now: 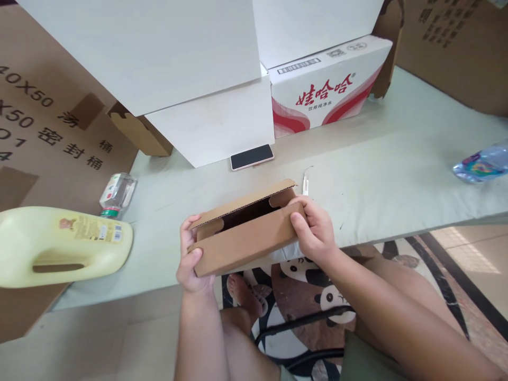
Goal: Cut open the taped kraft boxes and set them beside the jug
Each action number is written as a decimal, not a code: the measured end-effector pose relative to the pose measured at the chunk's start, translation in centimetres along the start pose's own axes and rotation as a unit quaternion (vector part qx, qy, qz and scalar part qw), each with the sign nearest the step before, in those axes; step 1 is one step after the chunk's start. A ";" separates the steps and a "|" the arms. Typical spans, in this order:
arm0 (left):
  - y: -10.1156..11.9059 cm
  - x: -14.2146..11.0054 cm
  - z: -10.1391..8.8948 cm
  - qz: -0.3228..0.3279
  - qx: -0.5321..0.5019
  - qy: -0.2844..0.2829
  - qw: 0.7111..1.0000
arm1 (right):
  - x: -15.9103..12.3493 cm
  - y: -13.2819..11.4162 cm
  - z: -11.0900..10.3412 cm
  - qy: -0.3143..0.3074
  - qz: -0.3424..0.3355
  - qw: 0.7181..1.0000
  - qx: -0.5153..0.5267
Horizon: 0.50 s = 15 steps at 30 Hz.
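Between my two hands is a small brown cardboard box [248,238], tilted above the front edge of the table. Its lid stands partly raised, and the inside looks dark; I cannot tell what it contains. My left hand [192,259] grips the left end, thumb on the front panel and fingers behind. At the right end, my right hand [315,227] is closed on the corner, thumb on the front face. Just beyond that hand lies a thin silvery tool [305,184], partly hidden, its kind unclear.
A phone [252,157] lies before the white boxes [214,124]. Behind stands a red-and-white water carton [329,90]. To the left are a pale yellow jug [87,246] and a clear bottle [118,191] near a large carton [43,116]; another bottle [482,163] lies right.
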<state>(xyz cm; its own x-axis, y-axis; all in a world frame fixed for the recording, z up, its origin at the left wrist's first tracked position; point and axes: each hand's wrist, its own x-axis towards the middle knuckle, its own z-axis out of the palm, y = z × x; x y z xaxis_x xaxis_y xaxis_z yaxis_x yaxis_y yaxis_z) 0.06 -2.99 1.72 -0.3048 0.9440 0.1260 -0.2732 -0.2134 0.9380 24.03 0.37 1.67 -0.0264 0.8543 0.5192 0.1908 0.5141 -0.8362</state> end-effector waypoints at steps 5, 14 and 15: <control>0.3 -0.2 0.6 0.008 0.000 0.006 1.000 | -0.3 0.0 -0.2 -0.009 0.004 1.000 0.010; 0.3 -0.4 0.9 -0.022 0.002 0.062 0.998 | -1.0 0.9 0.6 0.047 -0.053 0.997 0.002; 0.3 -0.4 0.8 -0.028 0.002 0.065 0.997 | -1.0 0.8 0.6 0.041 -0.046 0.998 0.001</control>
<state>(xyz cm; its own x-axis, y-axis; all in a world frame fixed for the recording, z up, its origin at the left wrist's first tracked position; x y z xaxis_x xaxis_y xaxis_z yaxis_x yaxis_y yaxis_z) 0.86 -3.27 2.18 -0.4057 0.9135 0.0307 -0.2893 -0.1602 0.9437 23.58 -0.01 0.38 0.0371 0.7943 0.6064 0.1887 0.5903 -0.7848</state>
